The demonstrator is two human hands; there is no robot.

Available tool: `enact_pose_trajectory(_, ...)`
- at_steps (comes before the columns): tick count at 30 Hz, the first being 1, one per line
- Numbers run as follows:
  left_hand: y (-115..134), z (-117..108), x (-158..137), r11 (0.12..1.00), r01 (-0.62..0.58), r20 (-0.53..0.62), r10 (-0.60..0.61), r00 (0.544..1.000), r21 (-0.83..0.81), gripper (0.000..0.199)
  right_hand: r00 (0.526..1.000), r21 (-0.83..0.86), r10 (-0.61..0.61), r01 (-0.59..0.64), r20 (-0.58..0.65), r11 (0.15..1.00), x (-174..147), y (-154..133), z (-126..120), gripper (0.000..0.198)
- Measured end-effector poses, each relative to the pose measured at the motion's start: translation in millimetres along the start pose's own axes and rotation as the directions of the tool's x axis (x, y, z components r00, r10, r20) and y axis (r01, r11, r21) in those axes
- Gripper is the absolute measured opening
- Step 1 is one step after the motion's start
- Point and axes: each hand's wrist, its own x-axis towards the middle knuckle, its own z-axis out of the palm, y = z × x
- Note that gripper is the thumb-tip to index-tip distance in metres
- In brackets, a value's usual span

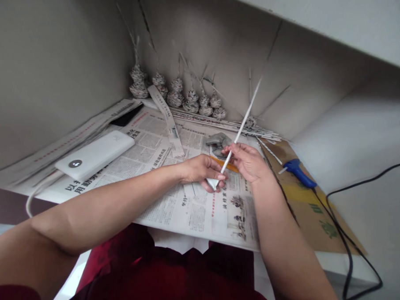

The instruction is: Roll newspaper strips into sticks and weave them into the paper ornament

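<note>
Between my hands is a thin rolled paper tube, slanting up and to the right over the newspaper. Its lower end, where a flatter bit of paper shows, is pinched in the fingers of my left hand. Higher up, the thumb and fingertips of my right hand close round the same tube. Just behind my right hand lie a crumpled grey cloth-like thing and an orange strip, both partly hidden. A loose paper strip lies further back on the newspaper.
Several woven paper gourds stand along the back wall, behind a bundle of paper tubes. At left lies a white power bank with a cable. A blue glue gun rests on cardboard at right, its black cord looping off the edge.
</note>
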Motion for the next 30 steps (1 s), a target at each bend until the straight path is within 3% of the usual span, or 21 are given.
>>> enact_pose_trajectory(9,3.2,1.5,-2.2,1.0,-0.003,-0.02,0.003,1.0,0.012,0.035,0.991,-0.067,0.09,-0.084,0.097,0.994,-4.6,-3.9,3.7,0.032)
enact_pose_trajectory(13,5.0,-2.2,-0.1,0.999,-0.043,-0.125,0.044,0.991,0.016,0.031,0.99,-0.06,0.093,-0.088,0.102,0.994,-3.6,-3.7,3.5,0.031)
enact_pose_trajectory(17,8.8,-6.7,2.7,0.999,-0.034,-0.317,0.046,0.947,0.042,0.029,0.991,-0.11,0.115,-0.107,0.073,0.988,-0.9,1.8,3.1,0.026)
enact_pose_trajectory(21,12.0,-12.6,4.2,0.997,-0.061,-0.454,0.072,0.888,0.037,0.026,0.981,-0.318,0.184,-0.154,0.065,0.936,-1.8,6.5,7.4,0.018)
enact_pose_trajectory(26,14.4,-19.0,4.9,0.996,-0.086,-0.531,0.086,0.843,0.024,0.026,0.952,-0.43,0.256,-0.163,0.167,0.888,-6.4,6.6,17.0,0.021)
enact_pose_trajectory(30,14.3,-19.7,5.1,0.995,-0.099,-0.556,0.094,0.826,0.021,0.024,0.966,-0.488,0.198,-0.095,0.164,0.868,-5.7,15.5,24.7,0.027)
